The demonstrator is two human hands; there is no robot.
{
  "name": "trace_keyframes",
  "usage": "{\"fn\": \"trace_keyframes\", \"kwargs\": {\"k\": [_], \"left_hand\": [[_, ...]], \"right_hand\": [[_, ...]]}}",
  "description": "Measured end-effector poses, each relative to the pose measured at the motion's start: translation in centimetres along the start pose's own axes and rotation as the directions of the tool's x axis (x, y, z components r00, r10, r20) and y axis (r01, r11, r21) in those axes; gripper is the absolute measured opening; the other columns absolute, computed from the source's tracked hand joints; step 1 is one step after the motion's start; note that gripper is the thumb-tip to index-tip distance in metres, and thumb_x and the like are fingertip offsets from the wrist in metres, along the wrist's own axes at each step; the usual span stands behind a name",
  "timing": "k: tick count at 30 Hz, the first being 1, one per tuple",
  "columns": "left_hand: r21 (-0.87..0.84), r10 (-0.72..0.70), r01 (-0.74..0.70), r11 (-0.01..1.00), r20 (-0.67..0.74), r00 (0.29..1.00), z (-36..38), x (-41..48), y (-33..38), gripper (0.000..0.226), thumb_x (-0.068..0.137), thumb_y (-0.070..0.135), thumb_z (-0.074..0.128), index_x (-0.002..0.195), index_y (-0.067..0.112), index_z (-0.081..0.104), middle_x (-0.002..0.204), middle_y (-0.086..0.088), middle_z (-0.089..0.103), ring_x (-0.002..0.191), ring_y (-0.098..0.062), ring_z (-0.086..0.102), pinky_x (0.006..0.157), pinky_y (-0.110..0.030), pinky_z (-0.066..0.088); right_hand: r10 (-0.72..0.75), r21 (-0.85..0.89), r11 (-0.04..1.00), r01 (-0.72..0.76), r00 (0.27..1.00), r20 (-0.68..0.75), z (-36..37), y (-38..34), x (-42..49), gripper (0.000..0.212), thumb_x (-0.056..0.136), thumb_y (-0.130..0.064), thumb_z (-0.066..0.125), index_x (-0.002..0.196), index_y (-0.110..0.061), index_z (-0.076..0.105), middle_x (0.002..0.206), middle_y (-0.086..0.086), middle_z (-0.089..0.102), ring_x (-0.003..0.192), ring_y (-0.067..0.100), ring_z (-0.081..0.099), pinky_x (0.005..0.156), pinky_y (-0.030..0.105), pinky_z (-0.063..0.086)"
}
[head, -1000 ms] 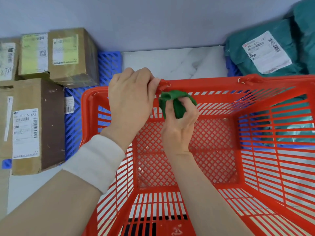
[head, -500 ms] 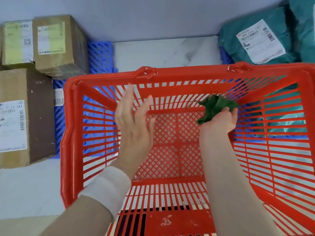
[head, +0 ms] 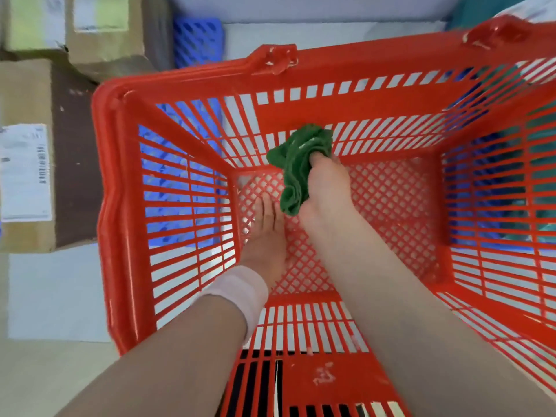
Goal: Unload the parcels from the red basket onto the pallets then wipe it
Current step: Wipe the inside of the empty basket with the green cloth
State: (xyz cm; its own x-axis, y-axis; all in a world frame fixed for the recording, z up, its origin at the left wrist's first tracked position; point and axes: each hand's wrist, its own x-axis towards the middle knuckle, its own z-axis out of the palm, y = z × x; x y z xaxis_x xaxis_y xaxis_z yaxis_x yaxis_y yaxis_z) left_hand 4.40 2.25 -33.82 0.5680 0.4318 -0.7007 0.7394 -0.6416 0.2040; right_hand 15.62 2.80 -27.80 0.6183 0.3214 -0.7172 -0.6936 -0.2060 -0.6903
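Left hand (head: 267, 233): flat on red plastic lattice basket (head: 111, 176) floor, likely steadying it.
Right hand (head: 326, 188): just beside, clenches crumpled green cloth (head: 296, 164) for wiping.

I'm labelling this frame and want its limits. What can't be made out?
Head view.
The label on the cardboard box: blurred, unreadable.
The right hand: most fingers hidden behind the green cloth.
The green parcel, top right: cut by the edge, behind the red basket wall.

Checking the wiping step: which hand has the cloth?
The right hand grips the green cloth inside the red basket; the left hand, fingers straight, holds nothing.
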Motion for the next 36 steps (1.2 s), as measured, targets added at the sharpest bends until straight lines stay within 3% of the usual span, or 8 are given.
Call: {"fn": "trace_keyframes", "kwargs": {"k": [3,6,12,16,18,23,28,36], "left_hand": [[0.115,0.023,-0.026,0.993,0.033,0.999,-0.1,0.3,-1.0,0.086,0.09,0.027,0.054,0.146,0.003,-0.006,0.152,-0.016,-0.022,0.139,-0.03,-0.024,0.118,-0.04,0.004],[0.122,-0.107,0.104,0.987,0.019,0.994,-0.1,-0.4,-1.7,0.073,0.095,0.017,0.042,0.146,0.007,-0.01,0.151,-0.017,-0.025,0.138,-0.031,-0.025,0.117,-0.046,0.012],[0.13,-0.16,0.157,0.979,0.014,0.987,-0.1,-0.4,-1.3,0.059,0.096,0.006,0.027,0.144,0.004,-0.008,0.15,-0.025,-0.021,0.14,-0.035,-0.019,0.117,-0.043,0.005],[0.219,-0.188,0.17,0.961,0.063,0.98,0.0,0.1,-1.4,0.063,0.096,0.013,0.033,0.146,0.004,-0.003,0.15,-0.027,-0.019,0.136,-0.042,-0.024,0.116,-0.051,0.008],[0.169,-0.182,0.167,0.971,0.078,0.98,-0.3,0.0,-1.4,0.063,0.096,0.01,0.033,0.146,0.005,-0.005,0.149,-0.025,-0.023,0.136,-0.039,-0.025,0.116,-0.05,0.01],[-0.046,-0.22,0.222,0.974,0.048,0.974,-0.7,-1.1,-0.7,0.065,0.098,0.011,0.026,0.143,0.009,-0.021,0.148,-0.012,-0.034,0.139,-0.025,-0.023,0.117,-0.044,0.012],[-0.004,-0.298,0.3,0.954,0.095,0.95,0.0,-2.7,0.8,0.068,0.094,0.004,0.034,0.143,0.0,-0.013,0.148,-0.023,-0.027,0.139,-0.035,-0.021,0.116,-0.046,0.012],[-0.245,-0.424,0.449,0.859,0.149,0.893,1.2,-3.3,2.0,0.064,0.1,0.023,0.026,0.142,0.009,-0.021,0.152,-0.007,-0.021,0.143,-0.028,-0.009,0.116,-0.039,0.003]], "right_hand": [[-0.482,-0.584,0.608,0.538,0.835,0.266,-3.4,1.6,-0.8,0.042,0.087,0.004,0.044,0.126,-0.009,0.052,0.111,0.004,0.057,0.108,0.022,0.052,0.088,0.017,0.04],[-0.294,-0.757,-0.116,0.644,0.705,0.645,-6.9,3.9,2.4,0.054,0.085,-0.002,0.053,0.138,-0.01,0.041,0.143,0.013,0.041,0.128,0.036,0.035,0.102,0.042,0.04],[0.012,-0.441,-0.441,0.782,0.496,0.868,-8.8,6.9,2.4,0.058,0.058,0.004,0.074,0.112,-0.015,0.066,0.119,0.007,0.065,0.106,0.034,0.048,0.075,0.044,0.056],[0.453,0.127,-0.486,0.865,0.125,0.883,-11.3,4.5,2.0,0.048,0.047,-0.015,0.085,0.092,-0.027,0.074,0.118,-0.003,0.066,0.107,0.028,0.053,0.076,0.036,0.054],[0.462,0.13,-0.535,0.835,0.161,0.872,-10.7,2.6,2.9,0.057,0.045,-0.017,0.087,0.098,-0.031,0.071,0.121,-0.005,0.064,0.106,0.025,0.056,0.079,0.034,0.053],[-0.12,-0.674,-0.341,0.656,0.681,0.723,-8.6,4.1,2.8,0.073,0.068,0.002,0.071,0.133,-0.022,0.048,0.142,0.008,0.046,0.12,0.039,0.042,0.085,0.045,0.05],[0.151,-0.36,-0.333,0.872,0.426,0.892,-11.7,6.5,0.0,0.061,0.056,-0.005,0.08,0.112,-0.024,0.064,0.117,0.003,0.065,0.1,0.024,0.044,0.045,0.022,0.041],[0.023,-0.316,-0.366,0.875,0.348,0.937,-1.2,5.3,1.8,0.061,0.076,0.002,0.063,0.133,-0.015,0.049,0.138,0.012,0.05,0.123,0.034,0.043,0.084,0.042,0.049]]}}
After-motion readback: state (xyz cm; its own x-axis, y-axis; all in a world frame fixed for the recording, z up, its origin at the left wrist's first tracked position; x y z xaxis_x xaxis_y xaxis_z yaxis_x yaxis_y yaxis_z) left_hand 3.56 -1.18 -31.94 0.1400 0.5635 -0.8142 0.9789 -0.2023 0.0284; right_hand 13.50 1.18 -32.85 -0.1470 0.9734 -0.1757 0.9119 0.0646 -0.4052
